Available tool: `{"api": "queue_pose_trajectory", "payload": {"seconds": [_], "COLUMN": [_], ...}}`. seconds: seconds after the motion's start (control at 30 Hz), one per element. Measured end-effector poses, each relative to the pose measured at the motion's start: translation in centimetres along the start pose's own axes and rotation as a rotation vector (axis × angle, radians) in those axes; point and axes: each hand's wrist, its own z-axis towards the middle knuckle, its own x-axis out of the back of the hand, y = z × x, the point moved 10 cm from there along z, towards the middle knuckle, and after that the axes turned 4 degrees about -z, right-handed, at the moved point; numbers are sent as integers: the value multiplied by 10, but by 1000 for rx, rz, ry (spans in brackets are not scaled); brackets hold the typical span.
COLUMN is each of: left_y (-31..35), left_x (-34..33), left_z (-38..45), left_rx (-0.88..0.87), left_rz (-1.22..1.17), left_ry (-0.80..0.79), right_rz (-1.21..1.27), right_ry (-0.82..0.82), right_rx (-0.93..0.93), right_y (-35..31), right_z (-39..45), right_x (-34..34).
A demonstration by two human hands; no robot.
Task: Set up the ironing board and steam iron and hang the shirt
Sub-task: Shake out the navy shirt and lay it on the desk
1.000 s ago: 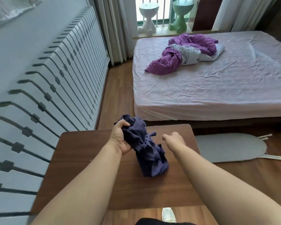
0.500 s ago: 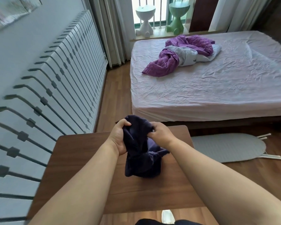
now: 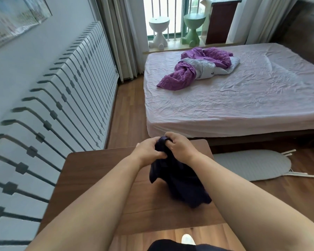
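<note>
A crumpled dark navy shirt hangs bunched over the brown wooden table. My left hand grips its upper edge from the left, and my right hand grips the same top part from the right; the two hands sit close together. The shirt's lower folds droop toward the tabletop. A grey folded ironing board lies flat on the wood floor to the right of the table, its white legs sticking out at the right. No steam iron is in view.
A bed with a pale pink sheet stands beyond the table, with a purple and white quilt bunched on it. A white slatted radiator cover runs along the left wall. Two stools stand at the window.
Both hands have risen and closed in on the top of the shirt, lifting it higher above the table. One second ago my right hand was apart from the shirt.
</note>
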Motion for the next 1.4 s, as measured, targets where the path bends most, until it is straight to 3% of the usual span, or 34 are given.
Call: {"api": "queue_pose_trajectory", "payload": {"seconds": [0.17,0.23,0.3,0.37,0.5,0.63,0.83,0.97,1.1,1.2,1.4], "left_y": [13,18,24,29,40,52,59,45,43,50,45], "left_x": [16,20,23,24,22,21,37,39,27,22,25], "left_z": [-12,-17,-21,-26,-39,-53,-71,-85,-103,-115,-137], "left_rx": [-53,-71,-97,-111,-114,-111,-128,-58,23,66,162], "left_rz": [-179,-267,-325,-388,-517,-573,-562,-581,-570,-517,-328], "left_ry": [107,132,174,201,207,172,254,361,378,330,275], "right_rz": [-80,10,150,140,-20,73,8,7,55,84,145], "right_ry": [51,36,-26,-130,-157,-141,85,247,310,236,-122], "right_rx": [-125,-202,-259,-313,-453,-452,-456,-400,-301,-248,-277], "right_y": [12,28,41,52,79,84,86,83,59,39,15], "right_z": [-20,-32,-48,-67,-97,-112,-117,-125,-137,-139,-151], "right_x": [6,0,-13,-28,-42,-55,-22,26,69,91,98]}}
